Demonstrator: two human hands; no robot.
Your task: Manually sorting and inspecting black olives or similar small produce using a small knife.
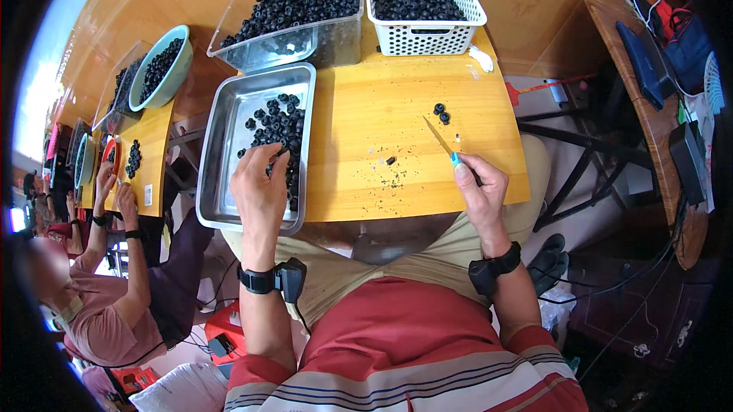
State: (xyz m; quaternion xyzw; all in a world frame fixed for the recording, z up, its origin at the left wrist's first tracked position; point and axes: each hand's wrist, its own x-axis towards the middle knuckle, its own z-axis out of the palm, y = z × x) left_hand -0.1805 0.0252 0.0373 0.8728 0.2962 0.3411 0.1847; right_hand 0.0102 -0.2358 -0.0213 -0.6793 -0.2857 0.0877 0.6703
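Downward curl the left fingers [259, 158], grip unclear; right fingers [491, 174] clamp a knife [440, 137].

Left grip [258, 179]: covers part of the steel tray [211, 175] and black pieces [275, 128] below it; whether the fingertips pinch one, unclear. Right grip [481, 187]: closed round the knife [438, 135], most of the handle hidden in the palm. Dark specks [395, 175] between the grips too small to identify. Beyond the left grip, clear plastic bin [336, 49] cut by upper edge; white perforated basket [393, 44] beyond the right grip, likewise. Far left of the left grip, co-worker's [114, 301] face blurred.
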